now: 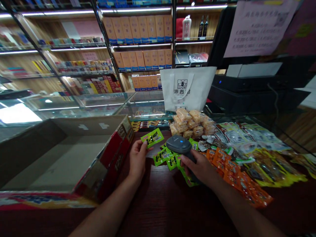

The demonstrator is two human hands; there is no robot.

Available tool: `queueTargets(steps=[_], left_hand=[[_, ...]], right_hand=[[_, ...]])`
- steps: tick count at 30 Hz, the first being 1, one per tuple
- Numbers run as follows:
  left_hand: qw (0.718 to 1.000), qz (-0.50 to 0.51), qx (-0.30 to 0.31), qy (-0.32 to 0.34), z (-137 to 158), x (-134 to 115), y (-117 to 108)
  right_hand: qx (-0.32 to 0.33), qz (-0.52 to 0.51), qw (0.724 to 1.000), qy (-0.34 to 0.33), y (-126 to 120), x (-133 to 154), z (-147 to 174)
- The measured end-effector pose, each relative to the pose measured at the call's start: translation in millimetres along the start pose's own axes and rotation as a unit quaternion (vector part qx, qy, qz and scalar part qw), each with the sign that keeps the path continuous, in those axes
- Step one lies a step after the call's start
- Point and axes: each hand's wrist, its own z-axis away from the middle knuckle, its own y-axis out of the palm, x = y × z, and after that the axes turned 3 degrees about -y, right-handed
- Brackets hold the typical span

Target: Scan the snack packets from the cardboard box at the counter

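My left hand (138,158) pinches a green snack packet (153,137) by its left end, holding it up over the dark wooden counter (158,204). My right hand (199,166) is wrapped round the handle of a grey barcode scanner (178,144), whose head points left toward the packet and shows a small blue light. Below the scanner lie several more green packets (163,156), partly covered by it and by my right hand. Orange packets (229,171) spread out to the right, near my right wrist.
An open cardboard box (116,154) stands at the left. Behind the packets sit a pile of wrapped snacks (192,123) and a white paper bag (189,85). Silver pouches (251,135) and yellow-edged packs (274,166) lie at the right, below a dark monitor (219,36). Stocked shelves (138,42) line the back.
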Motion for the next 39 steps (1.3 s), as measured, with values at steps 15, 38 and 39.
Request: queueTargets(steps=[15, 38, 39], left_hand=[[1.0, 0.001, 0.008, 0.0, 3, 2, 2], [0.991, -0.041, 0.077, -0.103, 10, 0, 4], [0.988, -0.046, 0.088, -0.117, 12, 0, 5]], right_hand=[[0.005, 0.049, 0.998, -0.03, 1, -1, 3], [-0.068, -0.041, 0.997, -0.004, -1, -1, 1], [-0.078, -0.05, 0.996, -0.005, -2, -1, 1]])
